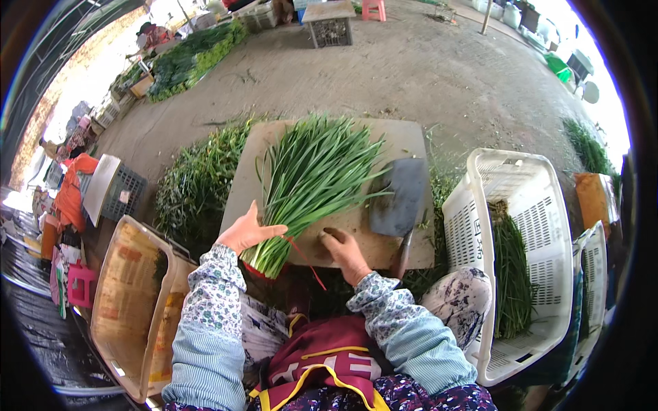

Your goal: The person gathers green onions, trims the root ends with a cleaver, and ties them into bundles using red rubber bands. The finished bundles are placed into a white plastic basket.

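A large bunch of garlic chives (318, 169) lies on a worn board (318, 251), its pale cut ends toward me. My left hand (252, 228) is around the bunch near those ends, thumb across the top. A thin red tie (308, 262) comes out by the thumb, its loose end hanging toward me; more red shows under the stems. To the right of the bunch, my right hand (347, 254) is at the board's near edge with curled fingers; whether it pinches anything is hidden. A broad-bladed cleaver (398, 198) lies flat on the board's right side, handle toward me.
At right, a white plastic crate (532, 180) holds more chives (511, 277). A yellowish crate (126, 293) stands at left. Loose greens (200, 180) are heaped on the ground left of the board. Farther off are a small table (329, 11) and a red stool (374, 9).
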The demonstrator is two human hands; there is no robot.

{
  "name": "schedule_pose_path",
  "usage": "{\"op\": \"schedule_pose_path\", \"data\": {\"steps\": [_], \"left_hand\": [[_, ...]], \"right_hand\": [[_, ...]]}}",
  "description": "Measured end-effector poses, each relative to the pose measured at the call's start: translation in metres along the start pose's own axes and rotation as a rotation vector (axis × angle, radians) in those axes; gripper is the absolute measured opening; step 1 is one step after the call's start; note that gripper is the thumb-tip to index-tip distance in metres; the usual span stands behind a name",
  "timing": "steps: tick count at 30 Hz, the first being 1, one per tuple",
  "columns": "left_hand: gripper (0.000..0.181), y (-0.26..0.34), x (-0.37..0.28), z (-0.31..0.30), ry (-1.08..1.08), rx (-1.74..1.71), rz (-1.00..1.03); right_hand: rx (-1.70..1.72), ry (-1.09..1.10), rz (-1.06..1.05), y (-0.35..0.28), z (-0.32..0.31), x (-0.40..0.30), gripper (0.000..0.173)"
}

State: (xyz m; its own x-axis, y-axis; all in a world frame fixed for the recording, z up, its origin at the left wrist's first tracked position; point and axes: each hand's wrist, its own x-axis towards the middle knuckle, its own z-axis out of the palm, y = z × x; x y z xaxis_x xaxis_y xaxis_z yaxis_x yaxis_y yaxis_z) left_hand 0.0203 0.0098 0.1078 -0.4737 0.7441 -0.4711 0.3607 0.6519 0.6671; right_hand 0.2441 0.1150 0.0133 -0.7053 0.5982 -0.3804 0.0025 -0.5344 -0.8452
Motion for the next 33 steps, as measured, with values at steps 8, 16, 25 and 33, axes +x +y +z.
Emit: {"op": "schedule_pose_path", "data": {"steps": [8,16,25,33], "left_hand": [[0.086,0.011,0.005,0.023,0.012,-0.437,0.113],[0.070,0.010,-0.022,0.072,0.016,-0.833,0.017],[0.080,0.024,-0.069,0.111,0.203,-0.855,0.383],[0.066,0.023,-0.075,0.089,-0.130,-1.146,0.490]], "right_hand": [[0.090,-0.114,0.086,-0.013,0.032,0.020,0.066],[0.312,0.030,-0.012,-0.014,0.044,-0.008,0.072],[0.329,-0.028,-0.277,-0.027,0.022,-0.042,0.069],[-0.072,-0.310,-0.396,-0.047,0.001,-0.072,0.089]]}}
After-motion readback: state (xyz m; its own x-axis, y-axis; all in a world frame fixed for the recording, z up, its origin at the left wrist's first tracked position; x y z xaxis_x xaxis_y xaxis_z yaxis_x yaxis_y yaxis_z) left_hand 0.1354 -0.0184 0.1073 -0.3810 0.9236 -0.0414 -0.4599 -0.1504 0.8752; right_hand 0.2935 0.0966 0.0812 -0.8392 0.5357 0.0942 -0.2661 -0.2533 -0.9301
